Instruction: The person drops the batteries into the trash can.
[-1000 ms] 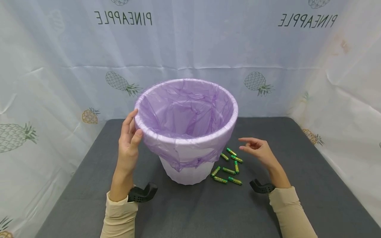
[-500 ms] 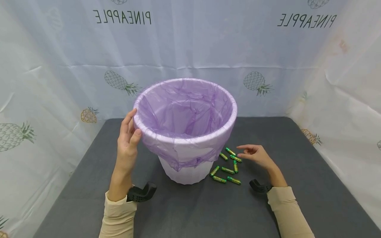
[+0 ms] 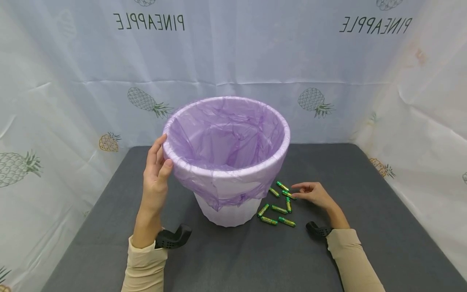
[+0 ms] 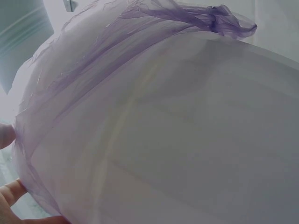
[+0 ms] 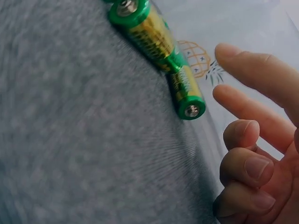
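Note:
A white trash bin [image 3: 228, 217] stands on the table, lined with a purple plastic bag [image 3: 233, 140] folded over its rim. My left hand [image 3: 156, 174] rests against the bin's left side, thumb and fingers spread along the outside of the rim. Its fingertips touch the bag in the left wrist view. Right of the bin, my right hand [image 3: 315, 195] is low over several green and gold batteries [image 3: 286, 222]. Its thumb and index finger reach out, spaced apart, by the end of one battery [image 5: 189, 93]; the other fingers are curled in, with nothing held.
The dark grey table [image 3: 233, 259] stretches around the bin. A pineapple-printed white curtain [image 3: 233, 52] hangs behind it and on both sides. A black wrist camera [image 3: 174, 236] sits on the left wrist and another camera [image 3: 318, 230] on the right.
The right hand has moved down and slightly left to the batteries, its thumb and index finger now near one of them. The left hand has stayed at the bin's rim.

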The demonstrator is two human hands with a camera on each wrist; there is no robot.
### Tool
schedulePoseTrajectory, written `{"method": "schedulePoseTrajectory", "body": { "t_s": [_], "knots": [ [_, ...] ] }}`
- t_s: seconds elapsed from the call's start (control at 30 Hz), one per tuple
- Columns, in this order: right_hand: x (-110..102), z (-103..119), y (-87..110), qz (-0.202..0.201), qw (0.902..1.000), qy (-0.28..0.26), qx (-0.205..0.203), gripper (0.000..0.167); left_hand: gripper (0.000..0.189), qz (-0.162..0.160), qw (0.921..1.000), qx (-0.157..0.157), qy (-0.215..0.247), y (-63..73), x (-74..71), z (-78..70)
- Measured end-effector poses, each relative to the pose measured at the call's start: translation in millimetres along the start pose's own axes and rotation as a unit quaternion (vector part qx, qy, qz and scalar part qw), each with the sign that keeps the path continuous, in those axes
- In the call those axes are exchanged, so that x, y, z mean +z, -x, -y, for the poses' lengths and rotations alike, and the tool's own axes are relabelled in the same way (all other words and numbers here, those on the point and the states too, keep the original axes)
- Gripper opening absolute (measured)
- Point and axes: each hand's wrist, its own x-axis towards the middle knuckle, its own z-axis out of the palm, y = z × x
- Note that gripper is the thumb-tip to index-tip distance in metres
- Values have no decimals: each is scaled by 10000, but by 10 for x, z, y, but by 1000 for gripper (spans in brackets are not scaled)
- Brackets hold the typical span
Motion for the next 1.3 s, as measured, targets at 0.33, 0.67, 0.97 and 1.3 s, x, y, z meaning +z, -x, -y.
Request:
{"method": "schedulePoseTrajectory", "body": {
  "t_s": [0.33,0.67,0.97,1.3],
  "knots": [
    [17,-48,-9,162,9986,36,511,39,53,34,10000,21,4,1,-12,-5],
    [17,-50,-40,256,9957,335,819,41,53,39,10000,77,8,1,-20,8],
    [28,-41,-20,76,9965,574,604,28,53,74,9999,51,65,-3,-6,1],
    [11,-65,-24,-212,9968,573,521,26,53,223,9979,364,484,-3,6,24]
  ]
}}
